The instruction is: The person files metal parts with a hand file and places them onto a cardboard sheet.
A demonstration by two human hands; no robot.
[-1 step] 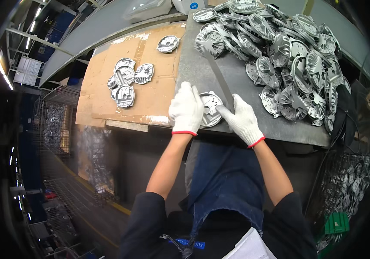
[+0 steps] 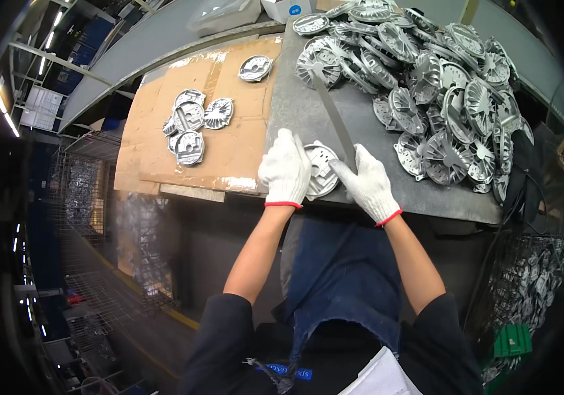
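A round silver metal casting [image 2: 322, 170] sits at the near edge of the grey worktop, its recessed face upward. My left hand [image 2: 286, 167], in a white knit glove, is closed on the casting's left rim. In my gloved right hand [image 2: 370, 184] is a long flat grey file [image 2: 336, 118], its blade pointing away and slightly left. The file's near end is hidden in my fist, and its blade passes along the casting's right side; whether it touches the rim I cannot tell.
Many similar castings [image 2: 450, 155] are heaped on the right and back of the worktop [image 2: 295, 99]. Several more castings [image 2: 189, 148] lie on a cardboard sheet [image 2: 242, 138] at left. Wire cages stand on the floor at both sides, with a green bin [image 2: 513, 341] at lower right.
The casting has turned slightly under my left hand, which has shifted a little. My right hand and the file are nearly where they were.
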